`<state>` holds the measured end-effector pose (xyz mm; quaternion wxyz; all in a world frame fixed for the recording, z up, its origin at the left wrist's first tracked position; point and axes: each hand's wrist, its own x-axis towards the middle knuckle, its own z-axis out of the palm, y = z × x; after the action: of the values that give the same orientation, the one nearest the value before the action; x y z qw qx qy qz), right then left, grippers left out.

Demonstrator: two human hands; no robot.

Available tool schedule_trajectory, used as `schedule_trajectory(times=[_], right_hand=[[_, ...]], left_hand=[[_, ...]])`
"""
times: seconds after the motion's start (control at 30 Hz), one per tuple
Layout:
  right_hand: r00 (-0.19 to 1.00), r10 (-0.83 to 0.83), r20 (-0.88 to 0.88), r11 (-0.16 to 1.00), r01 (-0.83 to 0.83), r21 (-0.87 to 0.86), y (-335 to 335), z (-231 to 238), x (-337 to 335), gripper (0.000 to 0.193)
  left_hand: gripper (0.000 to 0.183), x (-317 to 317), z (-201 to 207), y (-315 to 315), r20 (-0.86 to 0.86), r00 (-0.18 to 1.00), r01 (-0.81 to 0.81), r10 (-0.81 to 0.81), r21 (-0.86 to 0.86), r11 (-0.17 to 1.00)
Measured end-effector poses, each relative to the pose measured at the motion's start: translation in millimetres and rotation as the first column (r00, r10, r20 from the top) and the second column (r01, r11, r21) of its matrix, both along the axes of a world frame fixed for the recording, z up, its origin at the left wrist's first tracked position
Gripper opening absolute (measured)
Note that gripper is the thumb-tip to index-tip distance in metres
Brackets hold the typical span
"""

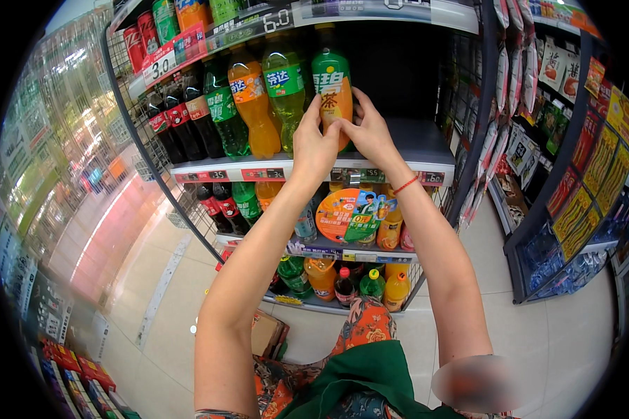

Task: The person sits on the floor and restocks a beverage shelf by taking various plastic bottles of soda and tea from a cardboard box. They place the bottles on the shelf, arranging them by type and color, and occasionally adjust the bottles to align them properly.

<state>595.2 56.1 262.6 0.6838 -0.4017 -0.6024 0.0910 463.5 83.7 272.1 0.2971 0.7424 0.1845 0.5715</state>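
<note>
Both my hands are at a large plastic drink bottle [334, 70] with a green and orange label, on the upper main shelf [416, 143]. My left hand [316, 143] is closed on its left side, and my right hand [372, 133] wraps its right side. The thumbs meet low on its front, hiding part of the label. Just left of it stand a yellow-green soda bottle [284, 87], an orange soda bottle [251, 101] and a green soda bottle [223, 115]. Several dark cola bottles [194, 115] are farther left.
Cans [147, 35] fill the shelf above. Lower shelves hold more bottles [323, 279], with a round orange promotional sign [349, 215] in front. Hanging packets [503, 91] and a snack rack [573, 174] are at right. A cardboard box [267, 334] lies on the floor.
</note>
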Motion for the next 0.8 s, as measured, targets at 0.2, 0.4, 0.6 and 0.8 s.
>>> schedule_trajectory(times=[0.2,0.4,0.6,0.8], right_hand=[[0.996,-0.059,0.068,0.988,0.068,-0.136,-6,3,-5,0.072],[0.997,0.017,0.075,0.976,0.000,-0.220,6,-6,12,0.065],[0.995,-0.016,0.098,0.958,0.043,-0.283,-3,0,6,0.060],[0.999,0.006,0.037,0.931,0.008,-0.364,-18,9,1,0.055]], left_hand=[[0.067,-3,-6,4,0.032,0.998,0.059,-0.057,-0.081,0.995],[0.064,1,-12,20,-0.079,0.994,0.062,-0.078,-0.186,0.981],[0.058,9,-15,31,-0.158,0.987,-0.012,-0.024,-0.220,0.976],[0.059,16,-10,24,-0.194,0.981,-0.072,0.022,-0.255,0.964]])
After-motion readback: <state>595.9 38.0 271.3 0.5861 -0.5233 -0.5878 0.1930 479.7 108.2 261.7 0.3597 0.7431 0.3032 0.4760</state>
